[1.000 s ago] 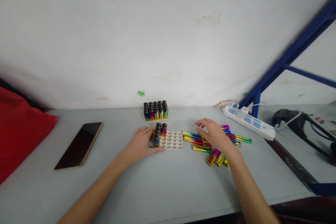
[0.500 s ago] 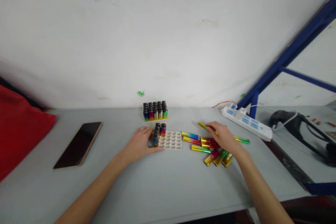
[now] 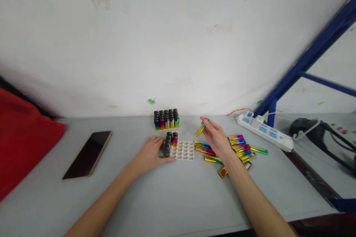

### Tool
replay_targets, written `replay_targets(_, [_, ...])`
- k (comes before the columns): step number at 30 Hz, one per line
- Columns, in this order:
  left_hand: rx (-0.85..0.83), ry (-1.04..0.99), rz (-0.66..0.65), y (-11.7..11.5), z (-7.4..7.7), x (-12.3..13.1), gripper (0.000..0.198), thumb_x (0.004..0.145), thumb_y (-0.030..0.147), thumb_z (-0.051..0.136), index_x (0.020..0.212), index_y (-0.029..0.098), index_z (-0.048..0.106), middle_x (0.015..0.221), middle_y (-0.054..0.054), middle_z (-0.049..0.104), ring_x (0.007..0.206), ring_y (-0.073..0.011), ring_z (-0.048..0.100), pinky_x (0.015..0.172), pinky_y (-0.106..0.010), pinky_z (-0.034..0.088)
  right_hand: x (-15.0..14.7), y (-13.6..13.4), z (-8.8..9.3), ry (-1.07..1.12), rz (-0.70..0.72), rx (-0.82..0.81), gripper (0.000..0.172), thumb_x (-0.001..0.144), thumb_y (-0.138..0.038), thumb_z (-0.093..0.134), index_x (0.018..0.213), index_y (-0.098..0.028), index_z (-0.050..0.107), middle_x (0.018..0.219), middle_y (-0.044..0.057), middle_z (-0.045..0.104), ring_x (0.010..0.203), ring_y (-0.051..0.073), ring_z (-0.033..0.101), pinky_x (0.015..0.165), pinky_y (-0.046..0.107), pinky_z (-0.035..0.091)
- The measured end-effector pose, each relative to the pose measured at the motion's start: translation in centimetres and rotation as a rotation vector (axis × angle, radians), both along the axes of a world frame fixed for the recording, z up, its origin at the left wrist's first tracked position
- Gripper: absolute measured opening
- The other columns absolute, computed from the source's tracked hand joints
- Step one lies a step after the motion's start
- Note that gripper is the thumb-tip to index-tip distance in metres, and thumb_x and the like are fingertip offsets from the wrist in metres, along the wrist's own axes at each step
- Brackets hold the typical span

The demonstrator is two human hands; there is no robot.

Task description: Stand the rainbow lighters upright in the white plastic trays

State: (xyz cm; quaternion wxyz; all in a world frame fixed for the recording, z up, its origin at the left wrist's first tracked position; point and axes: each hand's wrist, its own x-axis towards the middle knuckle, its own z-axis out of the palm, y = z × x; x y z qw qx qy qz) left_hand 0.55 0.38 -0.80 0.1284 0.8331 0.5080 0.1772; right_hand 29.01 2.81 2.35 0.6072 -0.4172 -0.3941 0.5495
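My left hand (image 3: 150, 152) lies flat on the grey table, fingers against the left side of a white tray (image 3: 185, 150) with round holes. Several iridescent lighters (image 3: 170, 140) stand in the tray's left columns. My right hand (image 3: 216, 137) is raised above the table just right of the tray, pinching one yellow-green lighter (image 3: 201, 128) at a slant. A loose pile of shiny lighters (image 3: 239, 147) lies on the table under and to the right of that hand.
A full block of lighters (image 3: 166, 119) stands near the wall behind the tray. A dark phone (image 3: 88, 154) lies at the left, beside red cloth (image 3: 22, 137). A white power strip (image 3: 264, 131), blue frame bars (image 3: 303, 63) and dark cabled gear (image 3: 317, 129) are at the right.
My right hand picked a yellow-green lighter out of the pile and lifted it leftward toward the tray. My left hand stayed at the tray.
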Motion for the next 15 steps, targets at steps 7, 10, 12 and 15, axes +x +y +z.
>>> replay_targets(7, [0.005, 0.038, 0.001, 0.1, -0.2, 0.0, 0.068, 0.074, 0.079, 0.080, 0.107, 0.020, 0.071, 0.112, -0.014, 0.077, 0.107, -0.0378, 0.069, 0.100, -0.051, 0.054, -2.6, -2.8, -1.1, 0.024, 0.392, -0.134, 0.058, 0.082, -0.076, 0.075, 0.110, -0.025, 0.070, 0.075, -0.002, 0.060, 0.068, 0.017, 0.058, 0.064, 0.031, 0.052])
replay_targets(10, [-0.003, 0.025, -0.006, 0.1, -0.3, 0.0, 0.065, 0.075, 0.077, 0.080, 0.106, 0.021, 0.071, 0.112, -0.013, 0.077, 0.106, -0.0369, 0.070, 0.099, -0.050, 0.054, -3.6, -3.7, -1.0, 0.043, 0.468, -0.139, 0.060, 0.086, -0.078, 0.070, 0.116, -0.026, 0.066, 0.070, -0.005, 0.052, 0.063, 0.016, 0.053, 0.060, 0.030, 0.049])
replay_targets(12, [-0.009, 0.016, -0.007, 0.1, -0.2, 0.0, 0.065, 0.075, 0.077, 0.080, 0.106, 0.021, 0.071, 0.111, -0.013, 0.077, 0.106, -0.0368, 0.070, 0.099, -0.050, 0.054, -4.0, -3.9, -1.1, 0.058, 0.497, -0.159, 0.061, 0.086, -0.078, 0.069, 0.118, -0.027, 0.063, 0.070, -0.007, 0.046, 0.058, 0.014, 0.046, 0.054, 0.027, 0.043])
replay_targets(15, [-0.014, 0.014, 0.006, 0.1, -0.2, 0.0, 0.067, 0.074, 0.077, 0.081, 0.108, 0.021, 0.071, 0.113, -0.014, 0.077, 0.108, -0.0375, 0.070, 0.101, -0.050, 0.053, -4.1, -3.9, -1.5, -0.033, 0.462, -0.200, 0.062, 0.084, -0.082, 0.068, 0.111, -0.026, 0.061, 0.068, -0.010, 0.034, 0.052, 0.011, 0.027, 0.046, 0.022, 0.023])
